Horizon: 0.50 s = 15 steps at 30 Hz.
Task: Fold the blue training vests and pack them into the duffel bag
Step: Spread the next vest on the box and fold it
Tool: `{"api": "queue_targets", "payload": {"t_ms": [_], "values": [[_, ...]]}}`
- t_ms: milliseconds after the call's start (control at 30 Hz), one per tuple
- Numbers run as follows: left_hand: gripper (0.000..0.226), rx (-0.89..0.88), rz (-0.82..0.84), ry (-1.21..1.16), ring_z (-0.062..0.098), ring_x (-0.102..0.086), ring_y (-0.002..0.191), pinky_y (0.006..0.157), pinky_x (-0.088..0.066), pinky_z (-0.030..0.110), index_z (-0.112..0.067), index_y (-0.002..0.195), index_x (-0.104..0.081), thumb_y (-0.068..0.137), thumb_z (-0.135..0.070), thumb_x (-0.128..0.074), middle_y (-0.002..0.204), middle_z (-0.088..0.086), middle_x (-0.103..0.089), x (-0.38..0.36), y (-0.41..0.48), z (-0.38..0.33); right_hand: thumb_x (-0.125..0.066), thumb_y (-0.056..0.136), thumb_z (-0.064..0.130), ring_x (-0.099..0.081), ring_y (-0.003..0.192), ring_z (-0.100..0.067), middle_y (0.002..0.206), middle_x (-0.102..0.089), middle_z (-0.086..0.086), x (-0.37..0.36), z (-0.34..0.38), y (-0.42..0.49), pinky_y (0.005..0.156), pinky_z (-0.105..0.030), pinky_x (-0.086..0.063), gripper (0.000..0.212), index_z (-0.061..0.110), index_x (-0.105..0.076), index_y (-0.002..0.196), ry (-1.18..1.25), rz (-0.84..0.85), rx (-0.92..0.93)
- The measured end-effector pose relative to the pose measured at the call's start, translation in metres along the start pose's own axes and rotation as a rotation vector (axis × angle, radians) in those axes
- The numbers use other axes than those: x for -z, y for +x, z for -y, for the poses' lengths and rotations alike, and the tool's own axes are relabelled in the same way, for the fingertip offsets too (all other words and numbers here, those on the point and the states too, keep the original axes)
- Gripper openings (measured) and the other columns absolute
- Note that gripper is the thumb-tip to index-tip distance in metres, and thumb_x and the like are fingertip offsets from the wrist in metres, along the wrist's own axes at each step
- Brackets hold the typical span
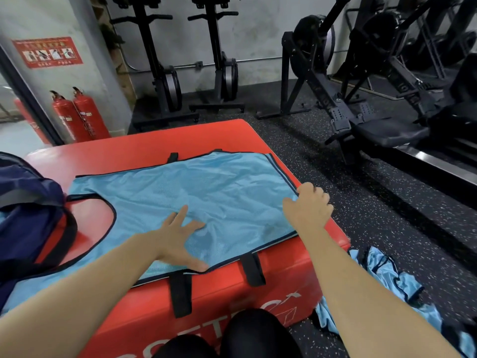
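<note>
Well, head view: a red worktop (144,146) w/ black straps (180,293) on its front face carried the blue vest (219,182), spread flat. Navy duffel bag (28,215) sat at the worktop's left end, just beside the vest's scooped opening. More blue vests (387,277) lay crumpled on the speckled floor (361,202) to the right. Fire extinguishers (77,115) stood by the wall at far left; rowing machines (165,81) behind. The vest's long axis ran left-right, scooped end twd the bag, straight hem twd the right. Left hand (178,239) rested flat on the vest's near middle, fingers spread, its forearm covering the near-left cloth. Right hand (308,205) had fingers curled, pinching the hem.
</note>
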<state>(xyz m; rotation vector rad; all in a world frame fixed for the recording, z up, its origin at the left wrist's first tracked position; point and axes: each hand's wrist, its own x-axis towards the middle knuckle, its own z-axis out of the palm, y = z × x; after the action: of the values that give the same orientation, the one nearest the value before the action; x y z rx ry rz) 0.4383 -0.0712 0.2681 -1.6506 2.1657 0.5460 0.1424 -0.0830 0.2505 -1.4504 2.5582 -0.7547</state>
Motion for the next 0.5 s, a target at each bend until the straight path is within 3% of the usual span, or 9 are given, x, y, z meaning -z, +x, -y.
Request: {"api": "queue_targets", "payload": {"t_ms": [167, 267, 300, 367, 433, 500], "values": [[0.092, -0.03, 0.03, -0.109, 0.026, -0.014, 0.148, 0.116, -0.028, 0.044, -0.053, 0.129, -0.041, 0.047, -0.087, -0.066, 0.159, -0.007, 0.024, 0.034, 0.015, 0.0, -0.054, 0.092, 0.03, -0.05, 0.117, -0.029, 0.121, -0.063, -0.007, -0.007, 0.035, 0.026, 0.096, -0.038, -0.036, 0.034, 0.014, -0.055, 0.121, 0.038, 0.087, 0.139], [0.067, -0.058, -0.17, -0.138, 0.023, -0.037, 0.136, 0.111, -0.032, 0.034, -0.033, 0.13, -0.048, 0.076, -0.067, -0.066, 0.16, 0.006, -0.017, 0.055, 0.044, 0.001, -0.052, 0.094, 0.026, -0.052, 0.118, -0.031, 0.122, -0.062, -0.01, -0.011, 0.054, 0.049, 0.096, -0.038, -0.04, 0.031, 0.011, -0.057, 0.121, 0.045, 0.125, 0.185], [0.06, -0.055, -0.233, -0.139, 0.022, -0.044, 0.128, 0.105, -0.036, 0.031, -0.027, 0.131, -0.048, 0.083, -0.058, -0.065, 0.151, 0.007, -0.035, 0.062, 0.055, 0.005, -0.052, 0.094, 0.025, -0.053, 0.116, -0.032, 0.12, -0.063, -0.01, -0.014, 0.059, 0.058, 0.094, -0.038, -0.042, 0.027, 0.01, -0.058, 0.116, 0.054, 0.13, 0.203], [0.054, -0.013, -0.309, -0.144, 0.021, -0.051, 0.115, 0.096, -0.041, 0.03, -0.023, 0.132, -0.048, 0.088, -0.05, -0.064, 0.135, 0.003, -0.052, 0.076, 0.077, 0.017, -0.051, 0.093, 0.023, -0.054, 0.1, -0.031, 0.1, -0.061, -0.01, -0.023, 0.067, 0.08, 0.084, -0.038, -0.043, 0.011, 0.012, -0.054, 0.091, 0.083, 0.142, 0.214], [0.052, 0.046, -0.359, -0.163, 0.021, -0.053, 0.112, 0.095, -0.043, 0.032, -0.023, 0.135, -0.047, 0.09, -0.045, -0.062, 0.132, 0.002, -0.054, 0.089, 0.097, 0.03, -0.051, 0.092, 0.022, -0.045, 0.083, -0.027, 0.075, -0.045, -0.003, -0.033, 0.074, 0.101, 0.071, -0.036, -0.038, 0.029, 0.017, -0.035, 0.068, 0.113, 0.146, 0.206], [0.052, 0.089, -0.41, -0.194, 0.022, -0.055, 0.114, 0.097, -0.045, 0.034, -0.021, 0.139, -0.045, 0.092, -0.038, -0.061, 0.135, 0.003, -0.054, 0.099, 0.118, 0.041, -0.052, 0.091, 0.023, -0.042, 0.079, -0.026, 0.073, -0.042, -0.003, -0.045, 0.08, 0.122, 0.066, -0.034, -0.035, 0.037, 0.018, -0.029, 0.063, 0.133, 0.143, 0.209]]}}
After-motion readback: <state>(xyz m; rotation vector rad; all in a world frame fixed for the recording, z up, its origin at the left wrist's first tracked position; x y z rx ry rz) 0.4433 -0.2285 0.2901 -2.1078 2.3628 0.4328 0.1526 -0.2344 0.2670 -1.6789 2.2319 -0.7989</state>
